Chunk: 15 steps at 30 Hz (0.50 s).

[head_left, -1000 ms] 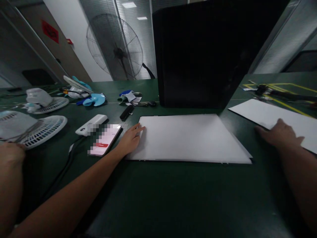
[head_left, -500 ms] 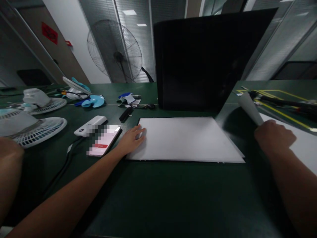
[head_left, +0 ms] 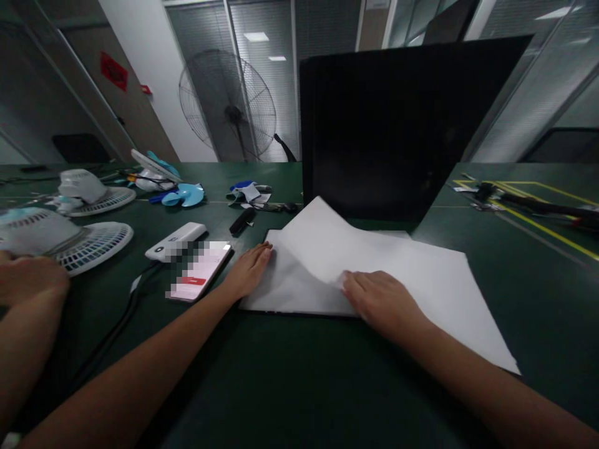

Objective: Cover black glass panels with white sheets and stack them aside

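A white panel with a thin dark edge lies on the green table. My left hand rests at its left edge, fingers stretched and touching it. Over the panel's right part hangs a large white sheet, its left corner lifted and bent. My right hand is closed on the near edge of this sheet, above the middle of the panel. Most of the panel's right side is hidden beneath the sheet. Behind both stands a large black screen-like panel, upright.
Left of my left hand lie a phone, a white power bank with a black cable and a small black object. Fan parts and a blue fan blade are farther left. Another person's hand is beside them.
My right hand has brought the white sheet leftward from the far right, over the panel. My left hand stays at the panel's left edge. The other person's hand has come further into view.
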Each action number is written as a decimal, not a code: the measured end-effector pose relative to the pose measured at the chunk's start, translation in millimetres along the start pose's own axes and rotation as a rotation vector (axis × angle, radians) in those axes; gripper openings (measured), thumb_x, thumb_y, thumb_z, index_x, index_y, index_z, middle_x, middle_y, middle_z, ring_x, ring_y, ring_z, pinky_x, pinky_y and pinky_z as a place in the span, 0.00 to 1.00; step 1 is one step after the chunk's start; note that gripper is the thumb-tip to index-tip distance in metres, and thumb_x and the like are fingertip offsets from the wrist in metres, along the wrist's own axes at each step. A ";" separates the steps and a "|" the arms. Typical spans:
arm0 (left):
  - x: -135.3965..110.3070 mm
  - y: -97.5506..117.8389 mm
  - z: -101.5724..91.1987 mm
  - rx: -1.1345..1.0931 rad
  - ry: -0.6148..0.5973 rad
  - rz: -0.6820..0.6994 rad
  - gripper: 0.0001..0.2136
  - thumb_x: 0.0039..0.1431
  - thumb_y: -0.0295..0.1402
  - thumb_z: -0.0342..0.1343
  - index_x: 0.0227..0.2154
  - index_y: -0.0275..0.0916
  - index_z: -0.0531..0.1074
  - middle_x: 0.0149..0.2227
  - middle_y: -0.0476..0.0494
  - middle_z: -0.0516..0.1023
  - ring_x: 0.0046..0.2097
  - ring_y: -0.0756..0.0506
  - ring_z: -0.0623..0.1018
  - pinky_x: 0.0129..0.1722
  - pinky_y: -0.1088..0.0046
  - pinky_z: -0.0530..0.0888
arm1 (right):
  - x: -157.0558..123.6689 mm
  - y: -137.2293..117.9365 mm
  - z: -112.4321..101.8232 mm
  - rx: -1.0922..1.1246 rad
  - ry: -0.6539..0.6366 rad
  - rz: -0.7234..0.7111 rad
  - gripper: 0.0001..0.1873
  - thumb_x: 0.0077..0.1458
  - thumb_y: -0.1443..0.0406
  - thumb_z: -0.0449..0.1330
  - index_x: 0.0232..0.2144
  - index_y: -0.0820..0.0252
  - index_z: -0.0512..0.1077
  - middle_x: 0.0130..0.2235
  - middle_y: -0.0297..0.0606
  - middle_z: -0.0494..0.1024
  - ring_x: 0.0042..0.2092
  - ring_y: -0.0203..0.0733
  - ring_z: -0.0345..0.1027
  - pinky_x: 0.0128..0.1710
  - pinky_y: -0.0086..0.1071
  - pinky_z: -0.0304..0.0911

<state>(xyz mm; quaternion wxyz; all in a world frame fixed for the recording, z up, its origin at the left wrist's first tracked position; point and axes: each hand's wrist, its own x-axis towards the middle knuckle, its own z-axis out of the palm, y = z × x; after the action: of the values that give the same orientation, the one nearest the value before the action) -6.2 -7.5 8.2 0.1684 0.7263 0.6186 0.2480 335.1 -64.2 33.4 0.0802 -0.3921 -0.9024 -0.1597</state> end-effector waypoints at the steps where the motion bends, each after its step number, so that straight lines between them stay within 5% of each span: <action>1: -0.9 1.8 -0.9 -0.026 0.001 -0.017 0.34 0.73 0.52 0.30 0.65 0.34 0.67 0.68 0.34 0.67 0.69 0.36 0.65 0.69 0.51 0.57 | -0.3 -2.5 3.0 0.053 0.012 -0.068 0.15 0.68 0.66 0.52 0.50 0.61 0.76 0.51 0.46 0.80 0.48 0.48 0.75 0.48 0.42 0.69; 5: -2.7 2.2 -4.6 -0.139 0.015 -0.080 0.36 0.71 0.55 0.29 0.65 0.36 0.67 0.68 0.36 0.66 0.70 0.35 0.64 0.70 0.52 0.56 | -3.8 -0.5 7.2 0.244 0.011 -0.188 0.15 0.69 0.61 0.53 0.50 0.57 0.77 0.55 0.40 0.78 0.55 0.48 0.72 0.57 0.49 0.66; 10: 1.4 -2.6 -8.2 -0.131 -0.113 -0.075 0.30 0.61 0.46 0.52 0.64 0.39 0.68 0.72 0.39 0.60 0.71 0.35 0.60 0.71 0.54 0.55 | -4.5 13.5 7.1 0.285 0.012 -0.169 0.20 0.70 0.57 0.51 0.56 0.55 0.75 0.58 0.39 0.76 0.56 0.46 0.72 0.58 0.47 0.66; 12: 3.6 -2.2 -9.3 -0.053 -0.177 -0.044 0.33 0.54 0.39 0.56 0.65 0.39 0.65 0.73 0.40 0.55 0.73 0.35 0.57 0.71 0.54 0.53 | -6.1 29.8 10.3 0.226 0.055 -0.028 0.23 0.70 0.55 0.48 0.57 0.57 0.74 0.58 0.42 0.76 0.56 0.48 0.72 0.58 0.48 0.66; 15: 5.9 -2.5 -9.5 0.032 -0.205 -0.009 0.38 0.52 0.35 0.54 0.69 0.35 0.59 0.74 0.38 0.52 0.74 0.35 0.54 0.72 0.54 0.50 | -18.1 70.9 21.9 0.054 0.087 0.431 0.30 0.70 0.52 0.43 0.60 0.64 0.70 0.59 0.52 0.73 0.58 0.56 0.69 0.57 0.54 0.64</action>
<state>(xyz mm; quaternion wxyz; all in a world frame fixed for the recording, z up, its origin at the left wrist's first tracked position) -13.0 -1.8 15.5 0.2203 0.7477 0.6051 0.1617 399.0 -23.4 24.0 0.1616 -0.5663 -0.7974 -0.1315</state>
